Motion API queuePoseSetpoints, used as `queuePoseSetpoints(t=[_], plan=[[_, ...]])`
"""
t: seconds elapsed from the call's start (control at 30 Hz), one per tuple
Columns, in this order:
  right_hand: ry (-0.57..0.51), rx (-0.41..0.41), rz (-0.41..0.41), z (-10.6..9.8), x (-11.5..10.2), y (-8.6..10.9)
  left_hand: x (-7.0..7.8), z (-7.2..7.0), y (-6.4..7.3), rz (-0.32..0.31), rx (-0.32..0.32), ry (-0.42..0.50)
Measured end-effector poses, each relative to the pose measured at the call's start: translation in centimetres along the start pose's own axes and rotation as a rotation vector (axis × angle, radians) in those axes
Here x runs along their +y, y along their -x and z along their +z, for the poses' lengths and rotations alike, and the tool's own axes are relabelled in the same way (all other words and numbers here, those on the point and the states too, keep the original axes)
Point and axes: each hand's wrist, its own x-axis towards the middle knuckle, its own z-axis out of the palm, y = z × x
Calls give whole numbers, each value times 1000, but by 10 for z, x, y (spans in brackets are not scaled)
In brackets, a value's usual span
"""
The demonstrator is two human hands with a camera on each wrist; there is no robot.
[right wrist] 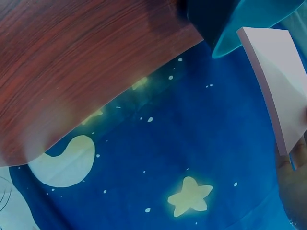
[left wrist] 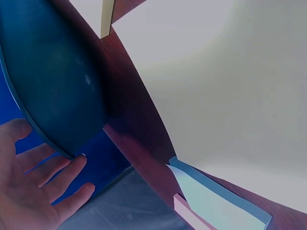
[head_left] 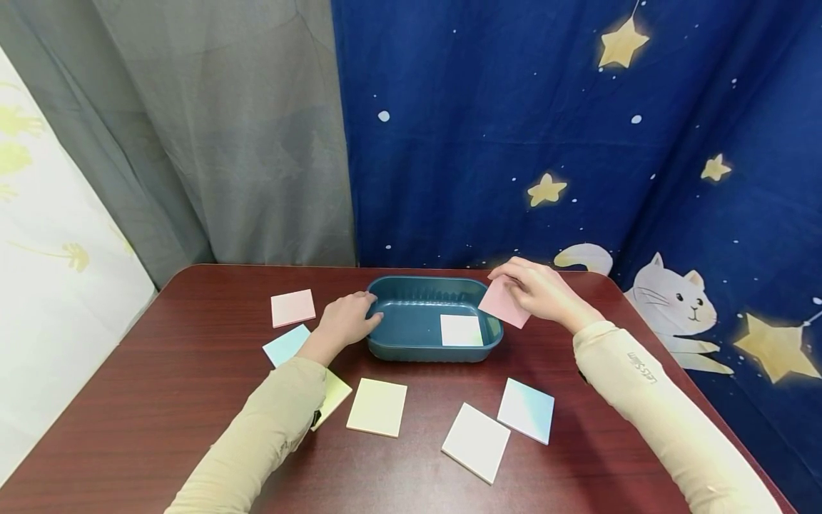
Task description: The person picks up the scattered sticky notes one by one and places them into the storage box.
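A teal oblong tub stands near the far side of the table, with a white note pad lying inside at its right. My left hand holds the tub's left end, thumb and fingers at the rim; the left wrist view shows the hand against the tub wall. Over the tub's right end, my right hand pinches a pink note pad, tilted in the air. In the right wrist view this pad looks thick, with the fingers at its lower edge and partly out of frame.
Other pads lie on the dark red table: pink, light blue and yellow partly under my left arm, yellow, white, and pale blue. Curtains hang behind the far edge.
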Motion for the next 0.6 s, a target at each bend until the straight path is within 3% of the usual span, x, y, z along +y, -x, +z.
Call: queuePoseSetpoints(t=[0.6], plan=[[-18, -47, -7, 23, -8, -15, -3, 3, -1, 2, 0, -1]])
